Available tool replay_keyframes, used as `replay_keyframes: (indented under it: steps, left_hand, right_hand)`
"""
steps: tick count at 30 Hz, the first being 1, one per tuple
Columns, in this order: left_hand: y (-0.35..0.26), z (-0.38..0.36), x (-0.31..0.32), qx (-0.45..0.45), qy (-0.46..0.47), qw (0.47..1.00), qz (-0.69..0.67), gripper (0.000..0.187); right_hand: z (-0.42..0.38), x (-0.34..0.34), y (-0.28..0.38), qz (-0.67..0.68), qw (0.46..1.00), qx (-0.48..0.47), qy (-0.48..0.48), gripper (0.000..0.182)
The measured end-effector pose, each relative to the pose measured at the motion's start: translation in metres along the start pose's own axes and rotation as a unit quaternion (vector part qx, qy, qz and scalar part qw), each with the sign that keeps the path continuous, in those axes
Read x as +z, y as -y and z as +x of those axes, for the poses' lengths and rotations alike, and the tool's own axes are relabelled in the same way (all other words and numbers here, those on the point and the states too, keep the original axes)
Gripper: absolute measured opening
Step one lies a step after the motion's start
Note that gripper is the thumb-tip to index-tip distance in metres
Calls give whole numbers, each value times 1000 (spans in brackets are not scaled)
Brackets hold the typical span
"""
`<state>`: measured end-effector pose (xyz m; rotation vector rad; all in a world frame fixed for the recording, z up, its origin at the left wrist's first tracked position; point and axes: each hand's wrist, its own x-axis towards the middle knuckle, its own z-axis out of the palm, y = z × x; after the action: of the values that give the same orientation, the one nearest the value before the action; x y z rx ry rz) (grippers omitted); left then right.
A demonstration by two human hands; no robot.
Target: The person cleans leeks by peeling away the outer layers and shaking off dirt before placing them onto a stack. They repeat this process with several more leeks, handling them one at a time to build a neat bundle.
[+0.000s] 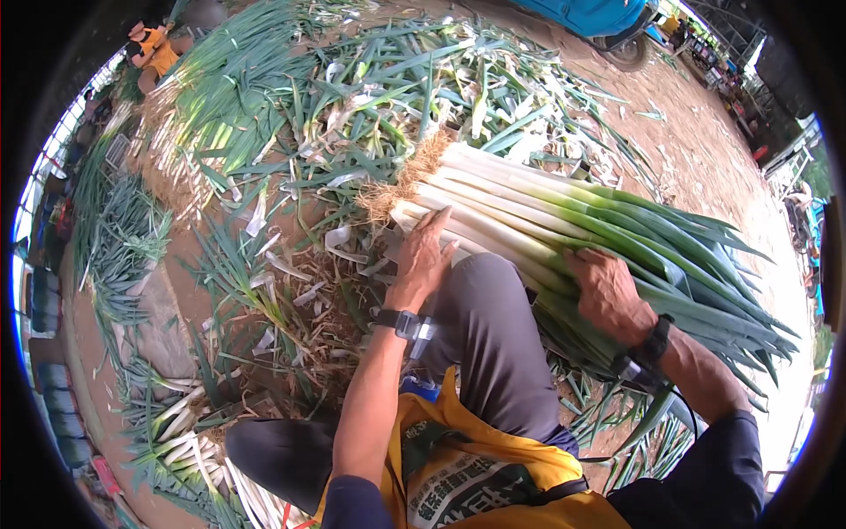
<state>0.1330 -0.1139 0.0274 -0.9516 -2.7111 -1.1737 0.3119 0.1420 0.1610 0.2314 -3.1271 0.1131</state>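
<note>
A thick bunch of large green onions (520,199) lies across my right knee. Its white stems and shaggy roots (407,176) point to the upper left, and its dark green leaves fan out to the right. Near the root end, my left hand (423,258) rests against the white stems with its fingers stretched out. Farther along, where white turns to green, my right hand (608,291) has its fingers curled over the near side of the bunch. Part of the bunch's underside is hidden by my hands and leg.
Ahead is a broad heap of stripped leaves (397,79). Untrimmed green onions (238,88) are piled at the upper left, with more (189,458) at the lower left. A person in an orange vest (159,51) is beyond them. A blue vehicle (590,13) stands at the top.
</note>
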Motion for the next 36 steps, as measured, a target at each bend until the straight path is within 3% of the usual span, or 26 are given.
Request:
replay_keyframes:
  steps: [2,6,13,16,19,22,26,30,32,34,36]
  left_hand:
    - [-4,-2,2,2,5,1000,8,64]
    - [-5,5,1,14,17,1000,20,62]
    - [-26,19,-21,-8,79,996,45,51]
    - [-19,28,-6,73,8,993,91,47]
    - [-2,30,8,133,-25,982,129,43]
    - [-1,33,26,57,40,997,27,40]
    - [5,37,26,68,23,997,-12,39]
    - [5,33,23,50,27,998,-42,37]
    - [6,34,23,50,21,997,-59,36]
    - [8,32,24,58,17,996,-61,37]
    - [11,30,26,57,17,996,-59,37]
  right_hand:
    - [7,1,-6,-5,999,29,28,52]
    - [-10,10,3,18,998,-32,-41,44]
    - [-2,2,-2,24,1000,-5,15,46]
    - [-2,8,-2,23,999,-22,-28,51]
    - [2,4,-1,28,1000,-5,3,52]
    - [6,13,-13,29,1000,-2,7,53]
    - [2,10,-2,4,1000,1,-5,41]
    - [4,-19,10,79,997,8,-13,41]
    - [10,-32,-1,160,981,-11,-109,31]
    - [21,-62,-5,48,989,17,-138,29]
    - [19,-54,-22,1,997,8,-74,32]
